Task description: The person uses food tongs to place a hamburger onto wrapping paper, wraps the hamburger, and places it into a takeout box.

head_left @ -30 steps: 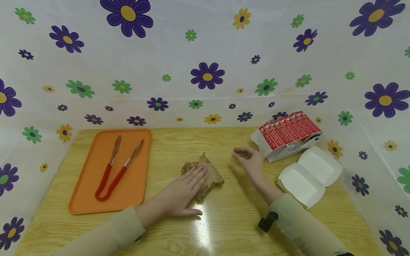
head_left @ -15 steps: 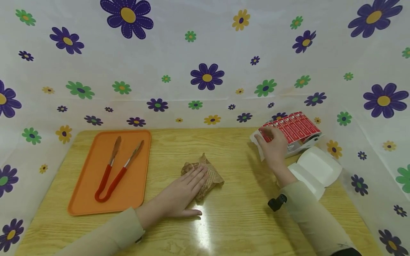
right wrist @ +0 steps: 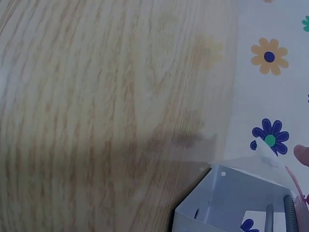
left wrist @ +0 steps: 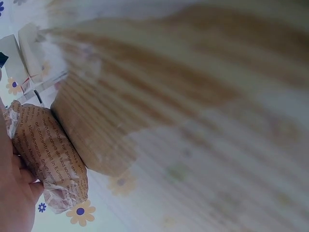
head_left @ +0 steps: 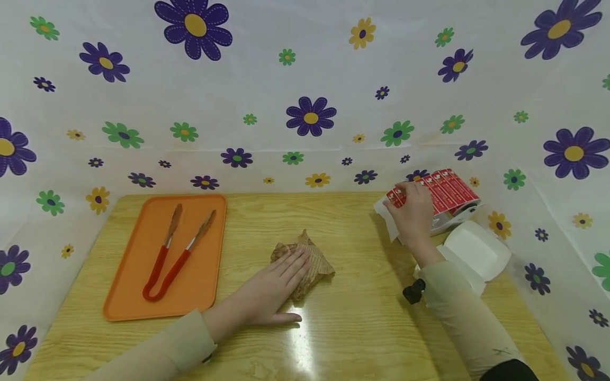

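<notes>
My left hand (head_left: 271,291) lies on a crumpled brown paper-wrapped packet (head_left: 318,264) with printed text, its fingers straight across the top and the thumb out to the side. The print on the packet (left wrist: 46,150) shows close up in the left wrist view. At the right back, my right hand (head_left: 413,214) is bent over the front end of a sticker dispenser (head_left: 452,193) carrying red and white labels. Red labels show between its thumb and forefinger, which stand apart. In the right wrist view a single fingertip (right wrist: 302,154) appears beside the dispenser's grey frame (right wrist: 231,193).
An orange tray (head_left: 128,275) on the left bears tongs (head_left: 164,272) with red handles. An opened white clamshell box (head_left: 478,248) stands beside the dispenser, partly hidden by my right forearm. A flowered sheet (head_left: 257,95) hangs behind the wooden table (head_left: 343,338).
My right hand has moved from beside the packet, right and back, to the dispenser's front labels, and has shifted only slightly there since. My left hand stays on the packet.
</notes>
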`<state>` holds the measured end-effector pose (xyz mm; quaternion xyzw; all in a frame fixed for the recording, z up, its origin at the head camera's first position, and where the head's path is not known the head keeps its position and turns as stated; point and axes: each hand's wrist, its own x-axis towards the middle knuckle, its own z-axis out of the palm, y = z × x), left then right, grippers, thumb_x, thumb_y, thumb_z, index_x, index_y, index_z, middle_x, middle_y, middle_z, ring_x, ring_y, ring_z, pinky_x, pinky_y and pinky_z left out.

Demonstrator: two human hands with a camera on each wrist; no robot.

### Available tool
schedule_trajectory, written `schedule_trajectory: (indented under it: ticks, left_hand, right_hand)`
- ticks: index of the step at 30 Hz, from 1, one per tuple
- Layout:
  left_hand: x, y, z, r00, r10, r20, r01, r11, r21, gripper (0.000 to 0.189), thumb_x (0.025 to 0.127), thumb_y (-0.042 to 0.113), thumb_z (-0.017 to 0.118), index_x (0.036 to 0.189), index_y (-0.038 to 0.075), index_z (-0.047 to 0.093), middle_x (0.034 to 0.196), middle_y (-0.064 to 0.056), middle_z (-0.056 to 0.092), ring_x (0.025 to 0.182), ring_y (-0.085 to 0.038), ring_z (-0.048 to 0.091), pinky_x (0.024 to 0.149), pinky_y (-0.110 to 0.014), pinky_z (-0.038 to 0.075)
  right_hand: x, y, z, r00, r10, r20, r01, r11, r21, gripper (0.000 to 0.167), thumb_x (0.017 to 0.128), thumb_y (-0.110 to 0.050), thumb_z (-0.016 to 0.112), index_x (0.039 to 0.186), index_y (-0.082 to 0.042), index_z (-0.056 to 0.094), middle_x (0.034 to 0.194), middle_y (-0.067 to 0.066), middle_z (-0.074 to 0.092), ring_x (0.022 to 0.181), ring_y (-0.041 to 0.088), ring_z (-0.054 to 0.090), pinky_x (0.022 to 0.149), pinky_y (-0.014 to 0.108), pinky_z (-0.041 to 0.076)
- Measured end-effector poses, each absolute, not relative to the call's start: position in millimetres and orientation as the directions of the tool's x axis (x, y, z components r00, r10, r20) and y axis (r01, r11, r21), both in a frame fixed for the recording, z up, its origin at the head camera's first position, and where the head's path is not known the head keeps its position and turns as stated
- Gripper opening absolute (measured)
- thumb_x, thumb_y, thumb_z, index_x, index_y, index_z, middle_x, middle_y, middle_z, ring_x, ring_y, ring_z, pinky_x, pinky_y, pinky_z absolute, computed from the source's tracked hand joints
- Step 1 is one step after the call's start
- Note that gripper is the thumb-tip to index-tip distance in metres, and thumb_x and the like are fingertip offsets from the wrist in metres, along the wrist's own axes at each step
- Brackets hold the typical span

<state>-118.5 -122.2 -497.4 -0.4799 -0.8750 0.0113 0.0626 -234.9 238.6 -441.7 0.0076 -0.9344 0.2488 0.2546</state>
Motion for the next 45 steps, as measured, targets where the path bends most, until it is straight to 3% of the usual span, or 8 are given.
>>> schedule_trajectory:
  ticks: [8,17,21,31,39,45]
  left_hand:
    - [-118.4,-121.4,-496.9,-0.546,0.836,0.064,0.833,0.549,-0.068,0.110,0.098,0.079,0.046,0.169,0.000,0.015,0.178,-0.021,0.011,0.167,-0.035,0.014,0.136,-0.044,0.019]
    - [-118.2,-120.7,-497.3,-0.548,0.834,0.059,0.831,0.551,-0.078,0.110,0.098,0.080,0.044,0.169,0.000,0.015,0.178,-0.021,0.011,0.167,-0.035,0.014,0.136,-0.044,0.019]
    - [-118.1,-120.4,-498.0,-0.541,0.838,0.074,0.834,0.545,-0.084,0.110,0.098,0.079,0.045,0.169,-0.001,0.017,0.178,-0.022,0.013,0.166,-0.035,0.015,0.136,-0.044,0.021]
    - [-117.9,-120.8,-496.1,-0.537,0.839,0.082,0.835,0.543,-0.086,0.110,0.098,0.078,0.048,0.168,-0.002,0.018,0.177,-0.023,0.016,0.166,-0.036,0.018,0.136,-0.046,0.023]
    - [-118.1,-121.4,-496.9,-0.535,0.840,0.095,0.836,0.542,-0.084,0.112,0.097,0.079,0.049,0.168,-0.002,0.018,0.177,-0.023,0.017,0.165,-0.037,0.019,0.135,-0.046,0.024]
    - [-117.7,-121.6,-497.8,-0.536,0.839,0.095,0.836,0.543,-0.080,0.111,0.097,0.078,0.049,0.168,-0.002,0.018,0.177,-0.022,0.017,0.166,-0.036,0.018,0.136,-0.046,0.024]
  right_hand:
    - [-239.2,244.1,-447.8,-0.876,0.112,0.468,-0.107,0.904,-0.415,0.052,0.086,-0.007,0.089,0.130,0.004,0.062,0.130,0.025,0.063,0.128,0.044,0.055,0.114,0.056,0.046]
    - [-242.2,244.5,-449.8,-0.874,0.059,0.483,-0.114,0.940,-0.321,0.058,0.081,-0.007,0.093,0.128,0.007,0.061,0.126,0.027,0.060,0.120,0.045,0.055,0.106,0.057,0.048]
    - [-242.8,244.7,-450.0,-0.872,0.086,0.482,-0.103,0.930,-0.354,0.052,0.082,-0.001,0.089,0.126,0.006,0.062,0.126,0.027,0.060,0.121,0.045,0.055,0.108,0.057,0.048]
    - [-246.5,247.2,-446.6,-0.862,0.176,0.476,-0.101,0.859,-0.501,0.036,0.091,-0.009,0.080,0.122,0.005,0.070,0.119,0.026,0.063,0.118,0.044,0.056,0.105,0.058,0.048]
    - [-249.5,250.0,-446.3,-0.839,0.232,0.492,-0.129,0.794,-0.594,0.031,0.091,-0.007,0.079,0.120,0.004,0.074,0.116,0.026,0.065,0.116,0.044,0.057,0.102,0.057,0.046]
    - [-248.2,249.9,-445.6,-0.817,0.239,0.526,-0.175,0.765,-0.619,0.032,0.090,-0.006,0.081,0.120,0.004,0.075,0.120,0.027,0.067,0.120,0.046,0.057,0.106,0.057,0.046]
